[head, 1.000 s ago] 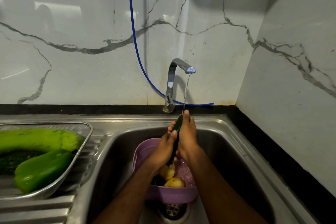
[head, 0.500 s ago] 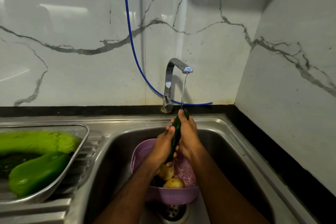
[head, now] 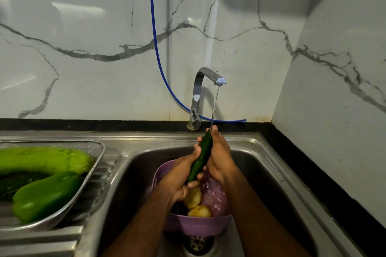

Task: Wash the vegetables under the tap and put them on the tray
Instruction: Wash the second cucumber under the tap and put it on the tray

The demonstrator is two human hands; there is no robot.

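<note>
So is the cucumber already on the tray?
No, both the left hand and the right hand hold the cucumber under the tap, over the sink, apart from the tray.

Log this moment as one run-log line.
step: rinsing | left hand + right hand: grip cucumber | tap: running | tray: gourds | purple colander: potatoes

Sink right side: we see bare basin [head: 261,175] beside the purple colander [head: 198,225].
Tray [head: 98,165]: gourds [head: 46,173] fill it.
Above: tap [head: 200,94] overhangs.
</note>
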